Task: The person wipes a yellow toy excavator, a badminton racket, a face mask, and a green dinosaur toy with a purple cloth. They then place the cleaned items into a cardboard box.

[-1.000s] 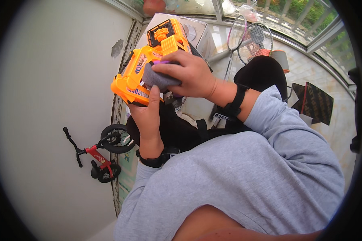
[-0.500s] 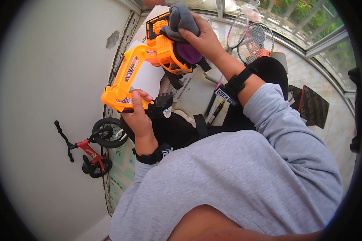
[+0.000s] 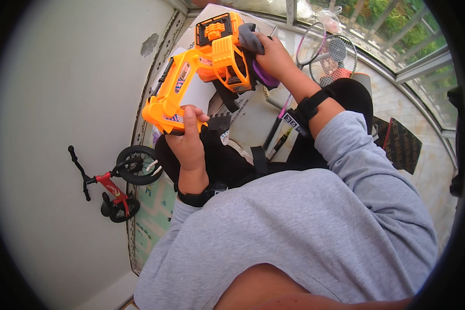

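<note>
An orange toy excavator is held up in front of me. My left hand grips the lower end of its long arm. My right hand is closed on a grey cloth, which it presses against the excavator's cab at the top. A black strap circles each of my wrists. My grey sleeves fill the lower part of the view.
A small red and black balance bike leans at the white wall on the left. Two rackets lie by the windows at the upper right. A white surface with pens lies below the toy.
The excavator has swung up and stretched out, its cab moving toward the top of the view. My right hand with the cloth moved up from the toy's middle to the cab.
</note>
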